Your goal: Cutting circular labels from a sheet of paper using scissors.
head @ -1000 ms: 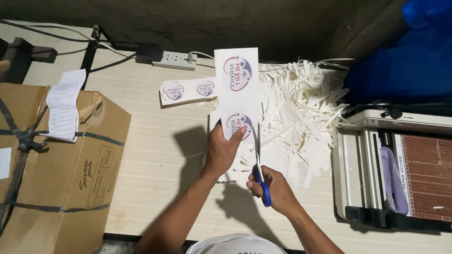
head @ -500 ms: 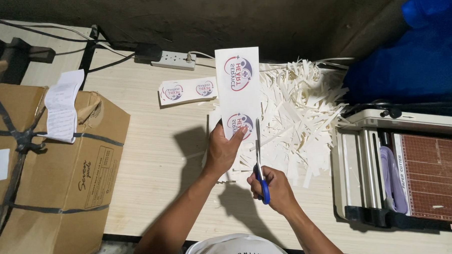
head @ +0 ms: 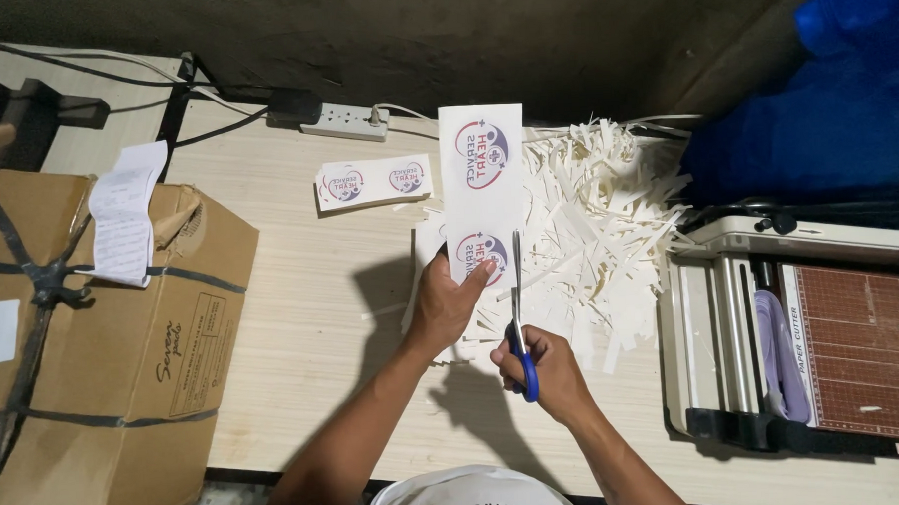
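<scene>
A pale wooden table point(head: 302, 317) stands against a dark wall, and a white power strip point(head: 342, 121) with black cables lies along its back edge. The person's left hand point(head: 449, 300) is closed on the lower edge of a tall white printed strip point(head: 482, 197), thumb on top near the lower round emblem, holding it upright over the table. The right hand point(head: 545, 371) is wrapped through the blue handles of a pair of scissors point(head: 518, 315); the blades point up along the strip's right edge, beside the lower emblem. How far apart the blades are is hard to tell from this angle, but they look nearly together.

Judging by this, the step in hand is trimming the right margin off the strip, and the cut appears to be only at the start of its run. The next move calls for keeping the paper taut and steady in the left hand while the blades travel straight up, clear of the emblems.

A heap of white paper offcuts point(head: 598, 227) lies just right of the strip. A shorter cut piece with two emblems point(head: 374, 180) rests to the left. A strapped cardboard box point(head: 94, 345) sits at far left, and a paper trimmer point(head: 811, 329) at far right.
</scene>
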